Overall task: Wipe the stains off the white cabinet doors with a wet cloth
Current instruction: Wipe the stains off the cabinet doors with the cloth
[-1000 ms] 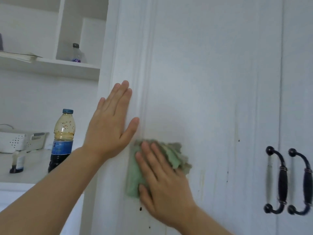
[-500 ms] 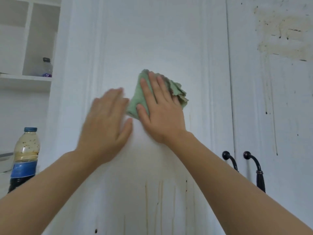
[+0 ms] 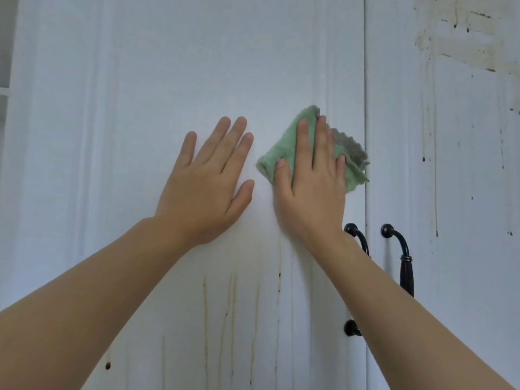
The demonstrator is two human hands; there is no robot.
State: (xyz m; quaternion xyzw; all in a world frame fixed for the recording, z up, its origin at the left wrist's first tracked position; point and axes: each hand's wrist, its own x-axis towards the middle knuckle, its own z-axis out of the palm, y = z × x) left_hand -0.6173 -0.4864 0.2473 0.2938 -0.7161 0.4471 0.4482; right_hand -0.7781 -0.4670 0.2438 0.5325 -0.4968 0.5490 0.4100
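Note:
A folded green cloth [image 3: 277, 160] lies flat against the left white cabinet door [image 3: 168, 66], near its right edge. My right hand [image 3: 311, 190] presses on the cloth with straight fingers. My left hand [image 3: 206, 190] rests flat on the same door just left of the cloth, fingers spread. Brown drip streaks [image 3: 232, 299] run down the door below both hands. The right door [image 3: 450, 192] carries a large yellowish smear [image 3: 461, 32] at its top, with dark specks and thin runs below it.
Two black curved handles [image 3: 405, 263] sit at the seam between the doors, the left one partly hidden by my right forearm. A sliver of open shelving [image 3: 4, 80] shows at the far left edge.
My right hand has slid the cloth up and then rightwards across the left door, close to the seam. My left hand moved right along with it. The view has swung right, so the bottle is gone.

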